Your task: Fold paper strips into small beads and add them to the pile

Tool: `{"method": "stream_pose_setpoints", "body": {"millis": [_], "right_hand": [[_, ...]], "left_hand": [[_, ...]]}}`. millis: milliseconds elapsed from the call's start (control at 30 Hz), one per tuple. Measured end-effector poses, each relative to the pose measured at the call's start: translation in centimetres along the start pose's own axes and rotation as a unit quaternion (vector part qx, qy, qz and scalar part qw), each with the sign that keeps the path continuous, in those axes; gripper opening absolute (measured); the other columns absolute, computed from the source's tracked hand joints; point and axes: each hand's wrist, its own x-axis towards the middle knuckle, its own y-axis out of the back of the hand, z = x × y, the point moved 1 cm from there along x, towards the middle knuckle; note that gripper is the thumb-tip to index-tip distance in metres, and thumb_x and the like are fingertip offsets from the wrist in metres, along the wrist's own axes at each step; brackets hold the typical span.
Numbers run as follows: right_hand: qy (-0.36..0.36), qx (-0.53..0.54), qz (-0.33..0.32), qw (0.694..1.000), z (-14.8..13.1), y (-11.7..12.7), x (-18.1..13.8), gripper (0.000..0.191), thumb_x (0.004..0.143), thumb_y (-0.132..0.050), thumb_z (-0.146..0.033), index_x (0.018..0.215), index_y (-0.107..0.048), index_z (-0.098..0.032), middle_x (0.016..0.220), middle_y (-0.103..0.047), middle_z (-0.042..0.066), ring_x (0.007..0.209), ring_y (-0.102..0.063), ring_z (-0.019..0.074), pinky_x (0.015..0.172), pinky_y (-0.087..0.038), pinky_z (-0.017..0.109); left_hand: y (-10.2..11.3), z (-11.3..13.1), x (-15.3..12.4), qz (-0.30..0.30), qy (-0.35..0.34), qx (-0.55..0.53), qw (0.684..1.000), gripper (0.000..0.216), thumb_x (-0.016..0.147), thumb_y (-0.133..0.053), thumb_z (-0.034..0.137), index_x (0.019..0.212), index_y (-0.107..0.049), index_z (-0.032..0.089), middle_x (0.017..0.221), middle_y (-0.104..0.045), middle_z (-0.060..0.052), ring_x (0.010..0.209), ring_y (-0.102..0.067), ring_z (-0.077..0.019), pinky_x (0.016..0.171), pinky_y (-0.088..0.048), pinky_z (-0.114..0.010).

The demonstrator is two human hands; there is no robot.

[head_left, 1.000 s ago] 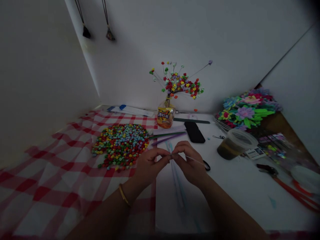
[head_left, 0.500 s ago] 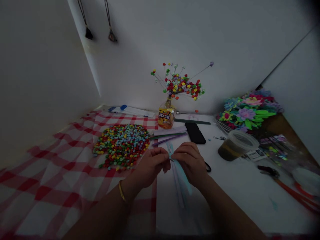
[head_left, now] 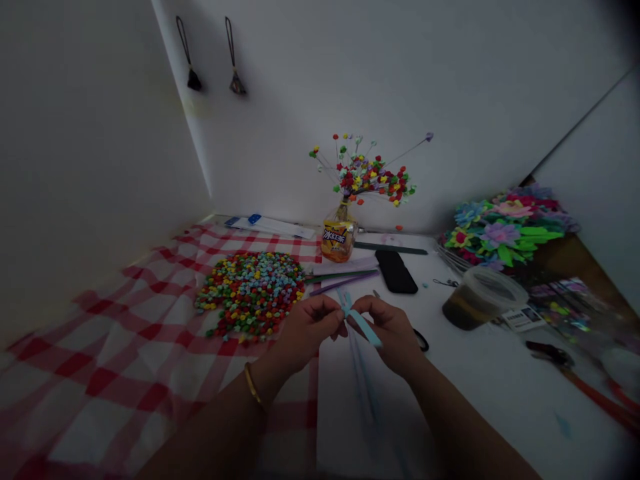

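My left hand [head_left: 306,331] and my right hand [head_left: 391,331] meet above the table, both pinching one light blue paper strip [head_left: 361,319]. The strip is folded into a small loop between my fingertips, and its free end slants down to the right over my right hand. Just left of my hands lies a heap of small coloured paper stars [head_left: 252,298] on the red and white checked cloth [head_left: 115,347]. More pale paper strips [head_left: 361,380] lie on the white table below my hands.
A bottle vase [head_left: 338,237] with wire stems of stars stands at the back. A black phone [head_left: 396,271], dark scissors [head_left: 421,340], a lidded tub [head_left: 481,300], paper flowers [head_left: 505,227] and red-handled pliers [head_left: 585,390] lie to the right.
The strip between my fingers has been folded over into a loop, and its free end now points down to the right. The view has shifted slightly left and down.
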Motion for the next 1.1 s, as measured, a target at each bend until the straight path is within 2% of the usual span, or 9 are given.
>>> {"method": "stream_pose_setpoints", "body": {"millis": [133,233,300,433,533,600,733,900,1100], "right_hand": [[-0.05,0.071,0.006,0.996,0.1,-0.4,0.0,0.011,0.072,-0.064,-0.029,0.07,-0.059,-0.019,0.066,-0.057,-0.001,0.064,-0.052,0.0143,0.063,-0.042,0.028],[-0.057,0.163,0.018,0.985,0.4,-1.0,-0.1,0.01,0.073,-0.064,-0.027,0.07,-0.059,-0.019,0.065,-0.059,-0.001,0.065,-0.054,0.0138,0.065,-0.043,0.028],[-0.045,0.184,0.028,0.981,0.6,-1.3,-0.1,0.009,0.074,-0.064,-0.026,0.07,-0.06,-0.02,0.067,-0.06,-0.002,0.066,-0.055,0.0135,0.066,-0.044,0.027],[-0.015,0.107,0.027,0.994,0.3,-1.4,-0.1,0.007,0.074,-0.064,-0.026,0.07,-0.061,-0.02,0.069,-0.061,-0.001,0.07,-0.056,0.015,0.068,-0.044,0.028],[-0.016,0.006,0.03,0.999,-0.1,-0.8,0.0,0.009,0.072,-0.064,-0.028,0.069,-0.061,-0.02,0.071,-0.061,0.0,0.071,-0.055,0.0166,0.069,-0.044,0.03],[-0.007,-0.017,0.034,0.999,-0.3,-0.5,0.0,0.009,0.073,-0.063,-0.029,0.073,-0.061,-0.02,0.074,-0.061,0.001,0.073,-0.056,0.0171,0.069,-0.044,0.031],[0.015,-0.022,0.041,0.999,0.0,-0.1,0.0,0.013,0.076,-0.062,-0.033,0.074,-0.061,-0.02,0.075,-0.062,0.002,0.074,-0.056,0.0174,0.071,-0.044,0.03],[-0.019,0.029,0.038,0.999,1.0,0.0,0.0,0.012,0.078,-0.061,-0.033,0.074,-0.061,-0.022,0.072,-0.062,-0.001,0.071,-0.056,0.0164,0.07,-0.043,0.03],[-0.033,0.069,0.013,0.997,1.1,0.3,0.0,0.014,0.08,-0.058,-0.035,0.078,-0.064,-0.023,0.072,-0.061,-0.001,0.073,-0.055,0.0163,0.072,-0.043,0.032]], "left_hand": [[-0.2,0.3,-0.1,0.006,-0.005,0.018,1.0,0.012,0.071,-0.064,0.025,0.065,-0.06,0.014,0.055,-0.06,0.0,0.051,-0.05,-0.0094,0.05,-0.038,-0.021],[-0.3,-0.2,-0.1,0.014,-0.016,-0.04,0.999,0.011,0.069,-0.068,0.024,0.072,-0.063,0.015,0.061,-0.06,0.001,0.056,-0.053,-0.0101,0.056,-0.041,-0.022],[-0.4,-0.7,-0.1,0.019,-0.015,-0.087,0.996,0.015,0.065,-0.072,0.022,0.076,-0.064,0.015,0.062,-0.059,0.002,0.057,-0.052,-0.0093,0.057,-0.041,-0.022],[-0.1,-1.2,0.1,0.041,-0.009,-0.112,0.993,0.012,0.066,-0.072,0.022,0.073,-0.065,0.016,0.062,-0.057,0.003,0.06,-0.05,-0.009,0.061,-0.04,-0.022],[0.2,-1.0,0.2,0.048,-0.02,-0.066,0.996,0.009,0.067,-0.071,0.021,0.07,-0.065,0.016,0.066,-0.059,0.002,0.065,-0.051,-0.01,0.065,-0.04,-0.022],[0.2,-0.7,0.2,0.042,-0.022,-0.024,0.999,0.006,0.068,-0.069,0.021,0.068,-0.066,0.016,0.066,-0.06,0.001,0.066,-0.052,-0.0107,0.066,-0.04,-0.023],[0.0,-0.1,0.1,0.018,-0.002,0.02,1.0,0.006,0.067,-0.069,0.021,0.068,-0.067,0.015,0.06,-0.06,0.001,0.06,-0.053,-0.0111,0.061,-0.041,-0.023],[-0.2,-0.1,0.1,0.03,0.004,0.006,1.0,0.011,0.061,-0.074,0.017,0.069,-0.068,0.015,0.06,-0.062,0.001,0.055,-0.053,-0.0101,0.055,-0.042,-0.022],[-0.1,-0.2,0.2,0.017,-0.002,0.005,1.0,0.007,0.064,-0.071,0.015,0.07,-0.068,0.016,0.059,-0.061,0.002,0.057,-0.054,-0.0087,0.057,-0.043,-0.021]]}}
